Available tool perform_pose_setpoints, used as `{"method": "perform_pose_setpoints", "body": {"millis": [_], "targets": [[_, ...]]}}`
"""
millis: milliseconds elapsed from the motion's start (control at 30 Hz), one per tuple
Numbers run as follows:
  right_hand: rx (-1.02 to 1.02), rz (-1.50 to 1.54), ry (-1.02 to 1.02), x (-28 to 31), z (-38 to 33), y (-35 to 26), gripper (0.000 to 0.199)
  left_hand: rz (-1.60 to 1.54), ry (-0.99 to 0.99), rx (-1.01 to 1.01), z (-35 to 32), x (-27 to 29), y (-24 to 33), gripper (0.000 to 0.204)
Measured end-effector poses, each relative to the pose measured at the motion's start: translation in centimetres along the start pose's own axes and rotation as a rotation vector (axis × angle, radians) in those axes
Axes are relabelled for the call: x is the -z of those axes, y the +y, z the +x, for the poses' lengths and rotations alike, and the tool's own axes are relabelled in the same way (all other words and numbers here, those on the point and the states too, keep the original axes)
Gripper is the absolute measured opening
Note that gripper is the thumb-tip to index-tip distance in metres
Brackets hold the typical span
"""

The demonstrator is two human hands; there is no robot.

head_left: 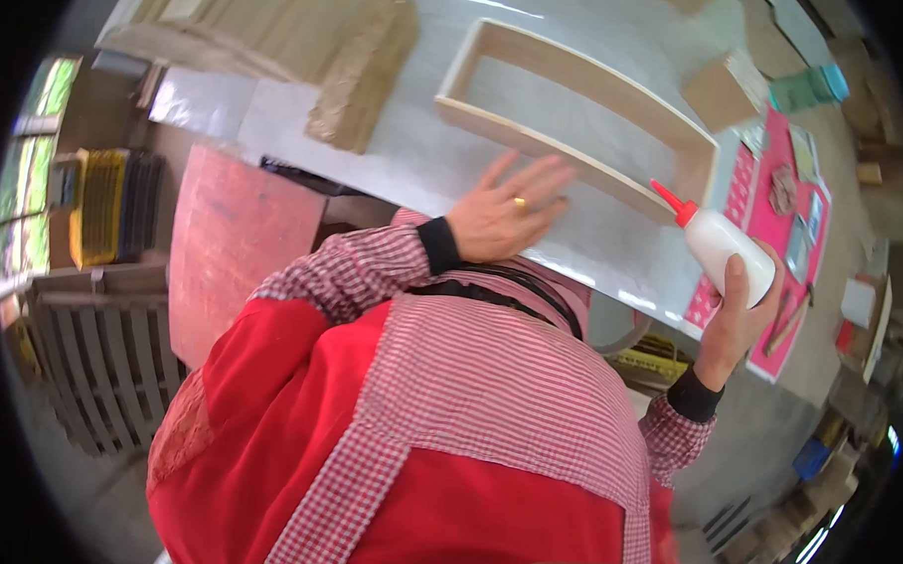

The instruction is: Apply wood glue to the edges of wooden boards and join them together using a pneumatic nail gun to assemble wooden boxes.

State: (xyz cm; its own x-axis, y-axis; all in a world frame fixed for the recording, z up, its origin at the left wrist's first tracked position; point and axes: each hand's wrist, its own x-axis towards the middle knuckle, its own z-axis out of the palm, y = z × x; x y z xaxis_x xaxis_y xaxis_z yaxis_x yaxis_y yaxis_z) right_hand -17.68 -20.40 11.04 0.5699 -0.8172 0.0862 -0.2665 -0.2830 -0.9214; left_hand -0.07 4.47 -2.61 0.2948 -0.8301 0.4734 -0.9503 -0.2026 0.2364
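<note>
A long, pale wooden rectangular frame point(578, 73) lies on the grey tabletop point(416, 171), and the grey surface shows inside it. My left hand point(511, 209) is held near the frame's close long side, fingers stretched and slightly apart, holding nothing. A ring is on one finger. In my right hand point(739, 317) is a white squeeze bottle point(719, 252) with a red pointed nozzle point(673, 202). The bottle tilts up and left, its tip by the frame's right corner; whether the tip touches the wood I cannot tell.
Left of the frame are a wrapped brown block point(364, 80) and stacked boards point(257, 27). To the right sit a brown box point(725, 91), a green transparent jar point(806, 88) and a pink mat point(772, 224) with small items. A reddish panel point(236, 245) stands at the left.
</note>
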Motion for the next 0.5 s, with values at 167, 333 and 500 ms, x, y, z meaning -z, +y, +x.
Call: {"method": "perform_pose_setpoints", "body": {"millis": [167, 333, 500], "targets": [[0.045, 0.165, -0.270, -10.4, -1.1, -1.8, 0.047, -0.065, -0.026, -0.051, 0.2, -0.6, -0.2, 0.040], [0.218, 0.279, -0.364, -17.3, -1.0, -3.6, 0.047, -0.111, 0.025, -0.075, 0.1, -0.7, 0.0, 0.038], [0.166, 0.240, -0.403, -18.7, -0.5, -4.6, 0.047, -0.112, 0.035, -0.092, 0.0, -0.5, -0.3, 0.038]]}}
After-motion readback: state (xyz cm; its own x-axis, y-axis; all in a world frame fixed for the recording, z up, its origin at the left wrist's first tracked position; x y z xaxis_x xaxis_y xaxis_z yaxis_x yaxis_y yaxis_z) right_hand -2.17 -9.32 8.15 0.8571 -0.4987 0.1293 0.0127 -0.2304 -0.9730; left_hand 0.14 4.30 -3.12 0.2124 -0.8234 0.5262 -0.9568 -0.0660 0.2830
